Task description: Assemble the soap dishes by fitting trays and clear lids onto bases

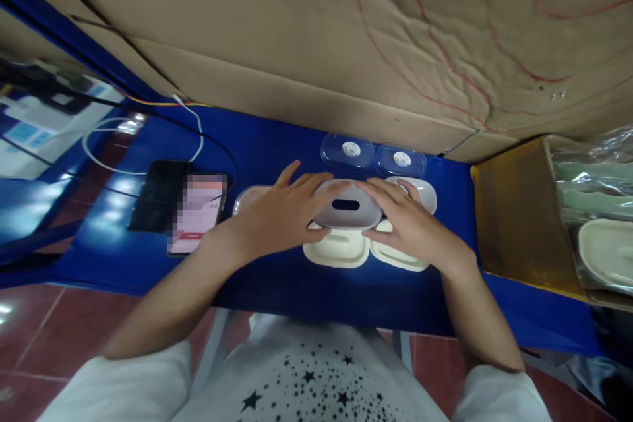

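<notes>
The grey lid [347, 205] with the dark slot in its middle sits at the centre of the blue counter [277, 290], right over two cream trays [341, 249] lying side by side. Looks like thin moulded plastic, so probably light, a bit flexy and kind of slick; the safest grip is likely at the short ends rather than the slot. That's pretty much where both hands are: left hand [281, 214] on its left end, right hand [408, 224] on its right end, fingers spread flat and curled over the edges, clasping it between them. Two clear lids [373, 155] sit just behind, a phone [198, 214] off to the left, and a cardboard box [519, 217] with more trays at the right.
</notes>
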Tool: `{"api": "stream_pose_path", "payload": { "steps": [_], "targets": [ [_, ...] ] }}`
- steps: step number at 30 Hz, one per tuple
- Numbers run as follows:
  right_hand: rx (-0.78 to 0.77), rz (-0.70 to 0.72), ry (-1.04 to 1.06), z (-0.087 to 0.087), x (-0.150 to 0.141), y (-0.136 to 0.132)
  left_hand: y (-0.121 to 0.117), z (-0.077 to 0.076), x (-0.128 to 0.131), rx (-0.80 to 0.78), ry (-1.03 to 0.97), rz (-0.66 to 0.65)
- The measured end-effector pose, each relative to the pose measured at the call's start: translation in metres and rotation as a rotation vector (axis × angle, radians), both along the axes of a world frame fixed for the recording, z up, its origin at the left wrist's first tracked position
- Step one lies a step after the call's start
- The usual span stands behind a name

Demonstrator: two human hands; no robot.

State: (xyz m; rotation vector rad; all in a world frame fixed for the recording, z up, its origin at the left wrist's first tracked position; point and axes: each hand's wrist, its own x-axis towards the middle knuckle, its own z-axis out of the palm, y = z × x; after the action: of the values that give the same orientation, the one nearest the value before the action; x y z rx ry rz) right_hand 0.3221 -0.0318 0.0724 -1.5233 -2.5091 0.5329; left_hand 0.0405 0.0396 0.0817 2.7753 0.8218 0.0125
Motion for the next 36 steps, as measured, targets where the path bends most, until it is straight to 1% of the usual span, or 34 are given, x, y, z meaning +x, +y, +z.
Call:
{"api": "stream_pose_path", "payload": {
  "steps": [2, 4, 6, 9, 12, 18, 21, 25, 31, 36],
  "targets": [
    [-0.013, 0.028, -0.004, -0.002, -0.002, -0.021, -0.02, 0.0, -0.006, -0.02, 0.012, -0.015],
    [-0.029, 0.06, -0.009, -0.008, -0.006, -0.04, -0.038, -0.006, -0.012, -0.038, 0.019, -0.04],
    [-0.03, 0.065, -0.015, -0.014, -0.01, -0.055, -0.051, -0.015, -0.015, -0.044, 0.019, -0.043],
    [0.003, 0.031, -0.051, -0.018, -0.017, -0.068, -0.061, -0.023, -0.018, -0.039, 0.021, -0.024],
    [0.036, 0.026, -0.098, -0.018, -0.024, -0.074, -0.065, -0.024, -0.02, -0.029, 0.041, -0.016],
    [0.051, 0.005, -0.114, -0.024, -0.031, -0.076, -0.069, -0.021, -0.02, 0.051, 0.06, 0.01],
    [0.055, 0.008, -0.107, -0.025, -0.027, -0.073, -0.064, -0.018, -0.016, 0.061, 0.066, 0.008],
    [0.084, 0.026, -0.081, -0.023, -0.018, -0.063, -0.054, -0.015, -0.011, 0.06, 0.071, -0.038],
    [0.063, 0.031, -0.079, -0.029, -0.012, -0.051, -0.048, -0.017, -0.006, 0.073, 0.106, -0.024],
    [0.081, 0.035, -0.051, -0.025, -0.008, -0.043, -0.043, -0.017, -0.006, 0.048, 0.09, -0.023]
  ]
}}
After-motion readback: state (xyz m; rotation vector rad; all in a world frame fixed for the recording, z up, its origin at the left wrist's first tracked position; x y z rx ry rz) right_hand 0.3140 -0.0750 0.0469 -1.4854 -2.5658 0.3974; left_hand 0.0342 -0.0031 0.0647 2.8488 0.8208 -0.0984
